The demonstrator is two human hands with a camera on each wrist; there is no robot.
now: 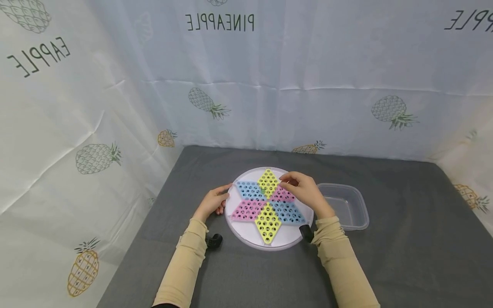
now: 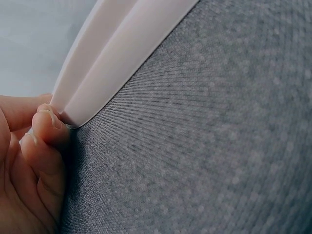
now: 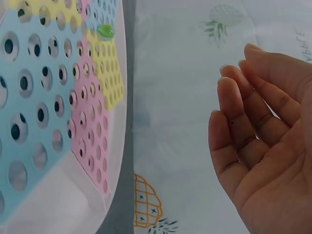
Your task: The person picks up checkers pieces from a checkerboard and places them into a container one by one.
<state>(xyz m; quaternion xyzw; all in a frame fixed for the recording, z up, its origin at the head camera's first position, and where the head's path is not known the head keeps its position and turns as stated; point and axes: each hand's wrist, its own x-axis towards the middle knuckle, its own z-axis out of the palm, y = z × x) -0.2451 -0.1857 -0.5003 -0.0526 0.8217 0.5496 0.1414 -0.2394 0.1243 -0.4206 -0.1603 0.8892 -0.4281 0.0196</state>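
A round white Chinese checkers board point(image 1: 246, 236) lies on the table, its star made of yellow, blue and pink sections full of holes. One green marble point(image 3: 105, 32) sits in the yellow far point. My left hand point(image 1: 211, 203) grips the board's left edge; in the left wrist view the thumb and curled fingers point(image 2: 46, 126) pinch the white rim point(image 2: 112, 58). Over the board's right side hovers my right hand point(image 1: 306, 190), near the pink section point(image 1: 282, 194). Its fingers point(image 3: 229, 97) bend loosely, apart from the thumb, with nothing between them.
A clear plastic container point(image 1: 363, 209) stands right of the board, partly behind my right hand and forearm. Dark grey cloth point(image 1: 408, 256) covers the table. A curtain point(image 1: 246, 60) printed with pineapples hangs behind and at both sides.
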